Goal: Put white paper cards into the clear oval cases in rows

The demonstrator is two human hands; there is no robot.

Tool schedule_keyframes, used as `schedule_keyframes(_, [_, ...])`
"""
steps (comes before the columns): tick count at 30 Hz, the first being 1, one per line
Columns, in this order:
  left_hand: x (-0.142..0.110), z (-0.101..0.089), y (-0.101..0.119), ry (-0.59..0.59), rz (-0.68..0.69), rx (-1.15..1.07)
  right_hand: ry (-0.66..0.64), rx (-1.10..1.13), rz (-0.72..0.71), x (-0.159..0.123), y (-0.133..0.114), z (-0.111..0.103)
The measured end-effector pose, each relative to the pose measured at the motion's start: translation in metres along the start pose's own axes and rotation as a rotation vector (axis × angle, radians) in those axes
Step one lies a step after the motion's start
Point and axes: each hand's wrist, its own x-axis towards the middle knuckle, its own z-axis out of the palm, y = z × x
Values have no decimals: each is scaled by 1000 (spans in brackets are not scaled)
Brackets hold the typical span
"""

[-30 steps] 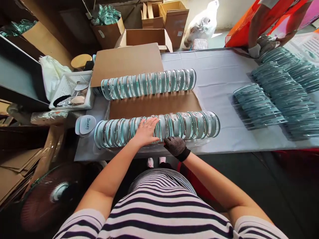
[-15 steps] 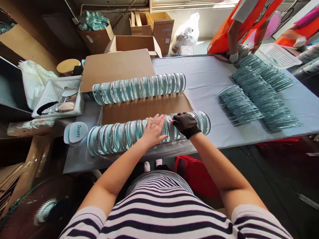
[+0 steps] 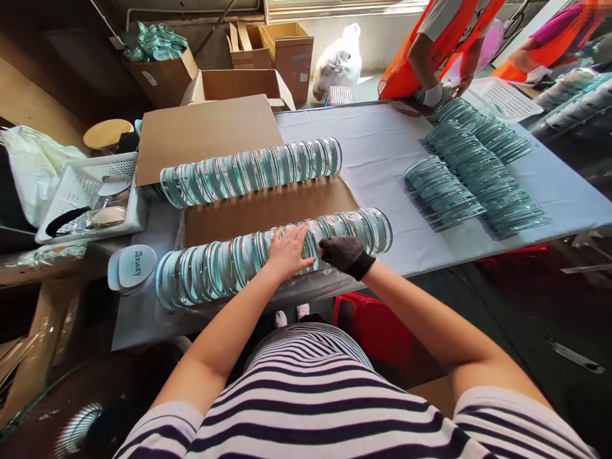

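Note:
Lying flat on the near row of round, clear-rimmed discs [image 3: 215, 268], my bare left hand [image 3: 288, 252] has its fingers stretched out. My right hand [image 3: 347, 256], in a dark fingertip-less glove, is at the near side of the same row, just right of the left hand. Its fingers are curled together, and whatever they may hold is hidden. A second row of such discs [image 3: 253, 167] stands on edge behind, parallel to the first. Brown cardboard [image 3: 268, 207] shows between the two rows. White pads with lettering [image 3: 132, 266] lie past the near row's left end.
Several rows of greenish discs [image 3: 444, 191] stand on the right of the grey-covered table [image 3: 368, 150]. Beyond them a co-worker in an orange vest [image 3: 406, 51] handles discs. A white basket [image 3: 138, 210] is at the left, an open carton [image 3: 239, 83] behind, and a red stool [image 3: 373, 325] below the front edge.
My right hand has come down from the top of the near row to its near side, with fingers curled. My left hand stays on the row. The view has shifted slightly.

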Motion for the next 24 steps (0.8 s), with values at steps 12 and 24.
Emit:
schedule_keyframes(12, [-6, -6, 3, -27, -2, 47, 43, 308, 190, -43, -20, 136])
schedule_keyframes(24, [38, 17, 45, -46, 110, 76, -269, -37, 84, 81, 57, -64])
